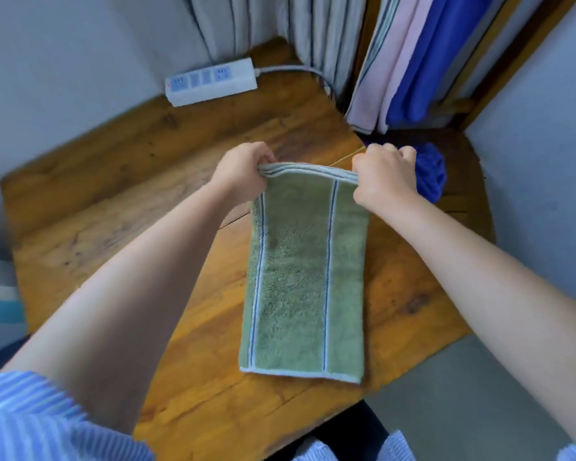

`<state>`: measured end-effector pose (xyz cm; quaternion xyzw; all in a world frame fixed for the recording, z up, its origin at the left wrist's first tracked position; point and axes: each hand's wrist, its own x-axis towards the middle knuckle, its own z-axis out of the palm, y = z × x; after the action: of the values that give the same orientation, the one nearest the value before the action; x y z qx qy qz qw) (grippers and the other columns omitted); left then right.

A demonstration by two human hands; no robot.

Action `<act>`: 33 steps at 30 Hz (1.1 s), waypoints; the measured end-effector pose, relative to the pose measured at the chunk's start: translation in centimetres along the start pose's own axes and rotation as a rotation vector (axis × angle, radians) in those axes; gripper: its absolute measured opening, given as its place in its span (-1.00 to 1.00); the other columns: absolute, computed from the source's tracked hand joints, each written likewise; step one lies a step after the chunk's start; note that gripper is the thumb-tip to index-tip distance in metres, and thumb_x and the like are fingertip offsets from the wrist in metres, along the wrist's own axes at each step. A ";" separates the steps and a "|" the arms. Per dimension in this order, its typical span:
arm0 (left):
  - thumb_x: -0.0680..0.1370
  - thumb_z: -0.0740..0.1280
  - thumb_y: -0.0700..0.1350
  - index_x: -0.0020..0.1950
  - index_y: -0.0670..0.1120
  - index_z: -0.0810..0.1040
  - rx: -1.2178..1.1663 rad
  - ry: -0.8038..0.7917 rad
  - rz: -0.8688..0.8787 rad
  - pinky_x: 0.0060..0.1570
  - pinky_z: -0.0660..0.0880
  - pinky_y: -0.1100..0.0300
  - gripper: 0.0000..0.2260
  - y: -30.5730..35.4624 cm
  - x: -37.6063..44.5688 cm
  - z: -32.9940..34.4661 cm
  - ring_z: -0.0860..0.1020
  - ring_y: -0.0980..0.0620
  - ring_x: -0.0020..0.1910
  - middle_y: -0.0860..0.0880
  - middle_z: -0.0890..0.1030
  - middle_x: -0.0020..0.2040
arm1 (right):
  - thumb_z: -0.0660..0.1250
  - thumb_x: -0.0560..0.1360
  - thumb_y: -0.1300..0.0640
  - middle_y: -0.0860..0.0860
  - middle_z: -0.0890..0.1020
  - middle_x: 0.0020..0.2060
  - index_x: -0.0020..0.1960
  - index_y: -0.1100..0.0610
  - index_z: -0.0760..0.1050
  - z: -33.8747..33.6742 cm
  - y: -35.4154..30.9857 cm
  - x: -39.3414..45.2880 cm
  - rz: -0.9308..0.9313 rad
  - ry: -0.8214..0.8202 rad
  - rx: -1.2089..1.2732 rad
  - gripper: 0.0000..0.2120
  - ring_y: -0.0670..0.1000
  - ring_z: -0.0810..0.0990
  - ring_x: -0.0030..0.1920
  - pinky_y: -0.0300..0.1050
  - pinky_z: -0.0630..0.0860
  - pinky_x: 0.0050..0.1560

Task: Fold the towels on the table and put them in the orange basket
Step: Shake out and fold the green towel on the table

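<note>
In the head view, a green towel (305, 277) with pale borders and two thin dark stripes running its length lies on the wooden table (120, 194), stretching from near the table's front edge toward its middle, close to the right edge; its near end rests flat on the wood, while its far end is lifted off the surface, where several layers of cloth are bunched together; the left hand (243, 171) pinches the far left corner of the towel, fingers curled round the stacked edges; the right hand (384, 176) grasps the far right corner in the same way, knuckles up and fingers closed over the cloth; both forearms reach in from the front edge of the table, bare to the elbow, with blue striped sleeves (47, 417) rolled up at the bottom of the view; just behind the right hand, at the table's far right corner, sits a crumpled blue towel (429, 171), partly hidden by the hand; more cloths, pink and blue (409, 61), hang beyond that corner, off the table; a white power strip (212, 81) lies along the far edge of the table, its cable running right toward grey curtains (273, 24); the orange basket cannot be seen in this view
</note>
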<state>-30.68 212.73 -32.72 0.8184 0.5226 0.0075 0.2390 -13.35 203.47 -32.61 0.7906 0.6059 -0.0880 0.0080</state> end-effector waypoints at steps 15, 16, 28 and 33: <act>0.29 0.39 -0.42 -0.34 -0.30 0.43 0.120 -0.002 0.540 -0.36 0.27 0.16 -0.86 -4.1 -8.6 1.9 0.47 -0.18 -0.36 -0.26 0.51 -0.37 | 0.29 0.23 0.52 0.23 0.48 -0.24 -0.22 0.30 0.44 1.7 1.0 -7.1 -0.392 0.041 0.079 -0.80 0.23 0.42 -0.12 0.01 0.33 -0.30; 0.28 0.39 -0.42 -0.35 -0.30 0.43 0.103 -0.007 0.563 -0.38 0.28 0.17 -0.85 -4.1 -9.4 2.3 0.47 -0.17 -0.38 -0.25 0.51 -0.39 | 0.31 0.19 0.54 0.24 0.49 -0.26 -0.23 0.31 0.44 2.1 1.1 -8.1 -0.401 0.042 0.083 -0.78 0.25 0.44 -0.15 0.00 0.33 -0.31; 0.31 0.38 -0.35 -0.17 -0.27 0.53 0.169 -0.183 0.657 -0.24 0.45 0.04 -0.88 -4.2 -16.6 8.7 0.54 -0.21 -0.21 -0.25 0.57 -0.22 | 0.40 -0.06 0.55 0.17 0.53 -0.39 -0.31 0.28 0.49 6.8 2.6 -16.2 -0.401 0.074 -0.022 -0.62 0.23 0.57 -0.33 0.12 0.53 -0.16; 0.53 0.16 -0.18 0.24 -0.09 0.36 0.478 -0.292 0.526 0.03 0.26 0.11 -0.72 -5.0 -17.5 11.2 0.38 -0.06 0.18 -0.06 0.43 0.18 | 0.41 -0.03 0.51 0.16 0.53 -0.39 -0.28 0.30 0.53 8.1 2.3 -17.4 -0.367 0.056 -0.038 -0.65 0.22 0.57 -0.33 0.15 0.53 -0.13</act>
<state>-39.92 195.10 -40.47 0.9495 0.2423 -0.1702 0.1036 -16.58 185.21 -38.24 0.6685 0.7416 -0.0546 -0.0102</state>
